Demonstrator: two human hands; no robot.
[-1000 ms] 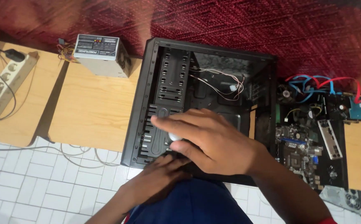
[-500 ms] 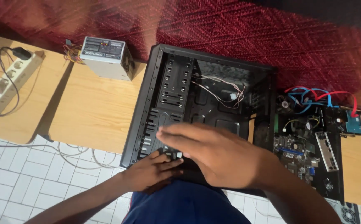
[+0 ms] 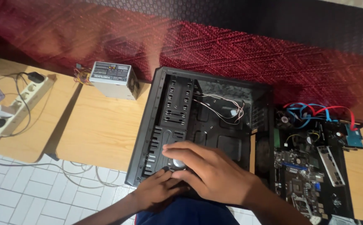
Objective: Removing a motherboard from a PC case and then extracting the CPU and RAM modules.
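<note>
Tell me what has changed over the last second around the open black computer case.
Little changed. The right hand stays spread over the lower front bay of the open black metal computer case, its fingers shifted slightly. The left hand slid a bit right along the case's near edge. The grey power supply box, green motherboard and white power strip did not move; only the camera drifted.

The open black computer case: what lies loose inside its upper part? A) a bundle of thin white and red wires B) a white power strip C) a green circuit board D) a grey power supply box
A: thin wires lie inside the case; the power supply sits outside on the table.
</note>
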